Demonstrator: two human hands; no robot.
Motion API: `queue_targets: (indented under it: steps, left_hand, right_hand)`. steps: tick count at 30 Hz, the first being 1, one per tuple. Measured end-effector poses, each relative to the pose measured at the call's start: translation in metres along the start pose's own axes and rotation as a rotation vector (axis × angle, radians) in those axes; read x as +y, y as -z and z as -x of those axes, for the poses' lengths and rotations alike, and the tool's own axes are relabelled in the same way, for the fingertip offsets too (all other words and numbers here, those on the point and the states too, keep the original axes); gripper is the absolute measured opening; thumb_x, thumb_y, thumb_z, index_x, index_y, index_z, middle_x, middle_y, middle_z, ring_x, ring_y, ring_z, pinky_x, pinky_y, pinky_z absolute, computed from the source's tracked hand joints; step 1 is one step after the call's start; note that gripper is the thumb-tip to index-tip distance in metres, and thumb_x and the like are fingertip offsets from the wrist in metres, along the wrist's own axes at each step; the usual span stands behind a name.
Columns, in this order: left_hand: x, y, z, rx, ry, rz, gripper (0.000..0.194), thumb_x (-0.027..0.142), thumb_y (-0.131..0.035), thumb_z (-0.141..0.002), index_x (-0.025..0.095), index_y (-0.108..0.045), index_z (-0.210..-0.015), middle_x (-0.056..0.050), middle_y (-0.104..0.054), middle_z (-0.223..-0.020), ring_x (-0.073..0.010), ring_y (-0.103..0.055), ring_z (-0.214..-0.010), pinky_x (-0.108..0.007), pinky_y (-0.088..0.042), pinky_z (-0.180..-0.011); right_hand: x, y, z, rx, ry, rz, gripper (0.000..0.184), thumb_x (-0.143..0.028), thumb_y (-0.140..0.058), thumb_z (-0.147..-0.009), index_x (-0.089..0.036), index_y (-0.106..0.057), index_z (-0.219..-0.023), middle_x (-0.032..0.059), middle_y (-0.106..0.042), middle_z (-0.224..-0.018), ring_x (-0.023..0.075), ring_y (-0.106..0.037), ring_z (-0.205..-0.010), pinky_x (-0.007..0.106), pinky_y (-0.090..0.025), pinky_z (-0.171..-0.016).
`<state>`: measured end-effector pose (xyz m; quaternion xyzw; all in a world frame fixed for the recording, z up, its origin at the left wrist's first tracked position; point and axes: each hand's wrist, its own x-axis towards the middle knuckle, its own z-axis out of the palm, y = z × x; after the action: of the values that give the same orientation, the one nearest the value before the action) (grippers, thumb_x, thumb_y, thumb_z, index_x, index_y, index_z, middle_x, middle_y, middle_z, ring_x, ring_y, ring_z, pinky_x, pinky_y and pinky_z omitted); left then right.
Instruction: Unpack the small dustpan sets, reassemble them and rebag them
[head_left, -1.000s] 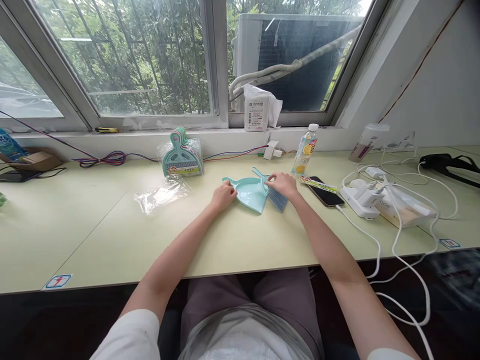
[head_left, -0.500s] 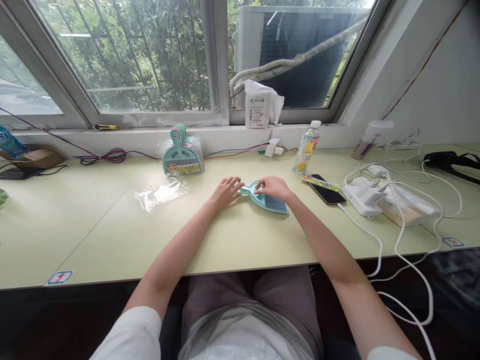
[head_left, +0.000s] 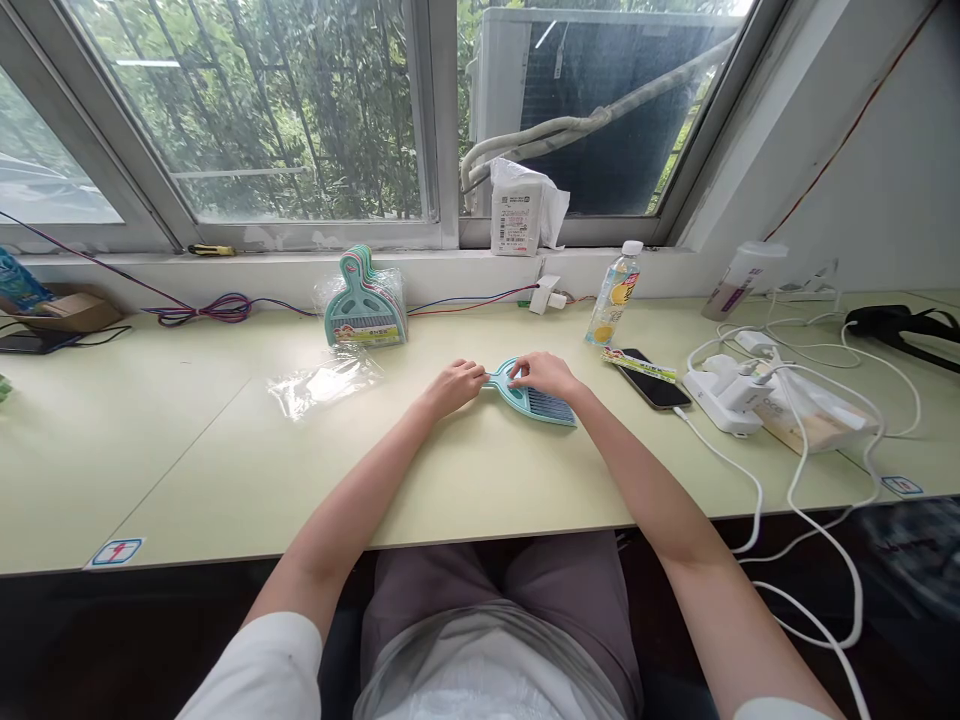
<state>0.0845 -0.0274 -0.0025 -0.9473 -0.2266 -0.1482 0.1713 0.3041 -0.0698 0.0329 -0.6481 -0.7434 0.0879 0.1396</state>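
Observation:
A teal mini dustpan and brush set [head_left: 517, 397] lies on the pale yellow table [head_left: 480, 480], its grey bristles toward the right. My left hand [head_left: 456, 386] is closed round the end of its handle. With fingers bent in a pinch, my right hand [head_left: 546, 375] grips the upper edge of the set near the base of the handle; the fingertips partly cover it. Further back on the left, a stack of similar dustpan and brush sets [head_left: 364, 300] stands in clear plastic against the wall. In front of that stack lies a crumpled clear plastic wrapper [head_left: 322, 383].
To the right stand a drink bottle [head_left: 615, 295], a phone [head_left: 651, 380] with a printed label strip [head_left: 639, 365] on it, and a power strip [head_left: 726, 398] with white cables. A tissue pack [head_left: 517, 215] and a yellow cutter [head_left: 211, 250] rest on the sill.
The fingers of my left hand, spread over the handle before, have closed round its end. My right hand stays at nearly the same spot on the set.

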Motion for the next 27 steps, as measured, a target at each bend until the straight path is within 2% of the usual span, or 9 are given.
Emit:
queue_targets:
  steps: [7,13,17,19,22,24,25,27]
  left_hand:
    - [0.001,-0.003,-0.002,-0.022,0.058,0.016,0.026,0.011,-0.046,-0.086,0.017,-0.067,-0.100,-0.008,-0.066,-0.096,-0.0166,-0.061,-0.085,-0.031,-0.039,-0.080]
    - [0.003,-0.003,-0.003,-0.047,0.097,0.034,0.025,0.011,-0.046,-0.084,0.018,-0.068,-0.094,-0.006,-0.067,-0.091,-0.0150,-0.061,-0.079,-0.030,-0.040,-0.077]
    - [0.003,-0.005,0.001,-0.017,0.130,0.106,0.028,0.011,-0.043,-0.086,0.019,-0.067,-0.098,-0.008,-0.067,-0.097,-0.0181,-0.061,-0.088,-0.033,-0.040,-0.083]
    - [0.003,-0.004,0.003,0.083,0.185,0.182,0.029,0.013,-0.044,-0.087,0.022,-0.066,-0.104,-0.009,-0.065,-0.108,-0.0217,-0.058,-0.103,-0.036,-0.038,-0.092]
    - [0.008,0.001,-0.001,0.378,0.413,0.417,0.039,0.025,-0.054,-0.086,0.025,-0.055,-0.125,-0.010,-0.050,-0.136,-0.0277,-0.044,-0.126,-0.043,-0.031,-0.103]
    - [0.018,0.006,-0.009,0.528,0.589,0.741,0.052,0.037,-0.054,-0.087,0.025,-0.042,-0.136,-0.013,-0.040,-0.144,-0.0287,-0.041,-0.128,-0.044,-0.032,-0.104]
    - [0.024,0.007,-0.014,0.529,0.649,0.957,0.055,0.041,-0.051,-0.088,0.024,-0.038,-0.139,-0.014,-0.042,-0.142,-0.0286,-0.045,-0.126,-0.044,-0.035,-0.102]
    - [0.039,0.008,-0.023,0.394,0.695,1.386,0.057,0.044,-0.048,-0.089,0.023,-0.034,-0.140,-0.014,-0.051,-0.132,-0.0278,-0.054,-0.116,-0.043,-0.042,-0.094]
  right_hand:
    - [-0.003,-0.001,-0.001,-0.002,0.050,0.038,0.018,-0.042,-0.068,-0.074,-0.028,-0.075,-0.085,-0.0025,-0.072,-0.089,0.0143,-0.061,-0.081,0.023,-0.033,-0.060]
    - [0.000,-0.001,-0.004,-0.066,0.069,0.041,0.020,-0.041,-0.068,-0.074,-0.026,-0.074,-0.085,-0.0015,-0.072,-0.093,0.0142,-0.061,-0.081,0.023,-0.033,-0.060]
    - [-0.001,-0.005,-0.003,-0.025,0.055,0.063,0.021,-0.041,-0.065,-0.074,-0.027,-0.074,-0.087,-0.0010,-0.073,-0.088,0.0153,-0.062,-0.079,0.024,-0.034,-0.061]
    - [-0.003,-0.008,-0.002,0.044,0.028,0.071,0.020,-0.039,-0.064,-0.073,-0.028,-0.074,-0.086,-0.0005,-0.072,-0.084,0.0160,-0.062,-0.078,0.024,-0.035,-0.062]
    - [-0.006,-0.011,-0.003,0.194,-0.052,-0.064,0.020,-0.040,-0.065,-0.072,-0.027,-0.073,-0.086,-0.0006,-0.071,-0.079,0.0165,-0.062,-0.076,0.025,-0.038,-0.064]
    - [-0.009,-0.014,-0.005,0.343,-0.129,-0.231,0.025,-0.043,-0.063,-0.075,-0.024,-0.070,-0.090,0.0000,-0.070,-0.075,0.0161,-0.063,-0.073,0.025,-0.041,-0.064]
    - [-0.010,-0.016,-0.007,0.417,-0.153,-0.311,0.027,-0.044,-0.061,-0.077,-0.023,-0.069,-0.092,0.0003,-0.069,-0.073,0.0158,-0.062,-0.071,0.025,-0.042,-0.064]
    - [-0.013,-0.018,-0.009,0.509,-0.145,-0.423,0.030,-0.044,-0.058,-0.080,-0.020,-0.066,-0.096,0.0004,-0.066,-0.069,0.0155,-0.061,-0.065,0.025,-0.044,-0.064]
